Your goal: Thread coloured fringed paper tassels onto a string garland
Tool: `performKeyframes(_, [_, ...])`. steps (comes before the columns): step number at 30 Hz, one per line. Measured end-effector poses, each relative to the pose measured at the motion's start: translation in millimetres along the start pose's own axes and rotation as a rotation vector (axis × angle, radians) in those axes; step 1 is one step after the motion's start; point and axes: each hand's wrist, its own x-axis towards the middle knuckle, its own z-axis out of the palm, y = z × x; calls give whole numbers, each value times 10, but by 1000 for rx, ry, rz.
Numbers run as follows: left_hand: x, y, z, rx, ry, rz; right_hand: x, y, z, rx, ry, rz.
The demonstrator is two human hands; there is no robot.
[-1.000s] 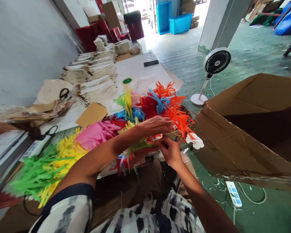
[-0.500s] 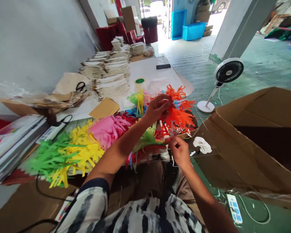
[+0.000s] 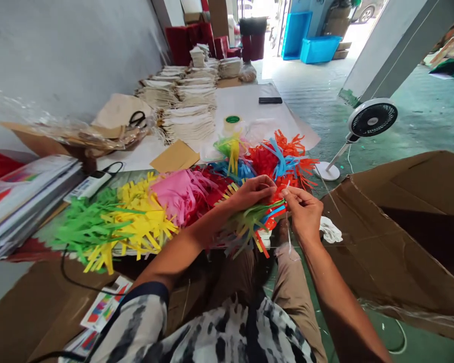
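My left hand (image 3: 258, 191) is closed on a paper tassel (image 3: 254, 217) with green, blue and orange strips, which hangs over the table's front edge. Close beside it, my right hand (image 3: 305, 207) pinches a thin white string (image 3: 288, 233) at the tassel's bound end; the string's tail dangles below the fingers. Beyond the hands lie red fringed paper (image 3: 264, 159), light blue strips (image 3: 282, 160) and orange fringe (image 3: 288, 143). Left of my forearm are piles of pink (image 3: 176, 194), yellow (image 3: 144, 217) and green (image 3: 93, 217) fringed paper.
Stacks of off-white sheets (image 3: 189, 113) line the wall side. A tape roll (image 3: 232, 120), a black phone (image 3: 270, 100) and scissors (image 3: 137, 119) lie on the table. At right stand a white fan (image 3: 373, 120) and a large cardboard box (image 3: 408, 201); crumpled white material (image 3: 330, 230) lies near it.
My left hand has come down from the orange fringe to the tassel. My right hand has risen, bringing both hands together at the string. The camera view has turned slightly left.
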Motion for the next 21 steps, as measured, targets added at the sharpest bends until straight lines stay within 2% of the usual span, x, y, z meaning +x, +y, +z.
performKeyframes(8, [-40, -46, -50, 81, -42, 91, 73, 100, -8, 53, -131, 86])
performKeyframes(13, [-56, -115, -83, 138, 12, 118, 102, 161, 15, 53, -127, 93])
performKeyframes(21, [-49, -170, -139, 94, -24, 149, 103, 162, 36, 78, -169, 103])
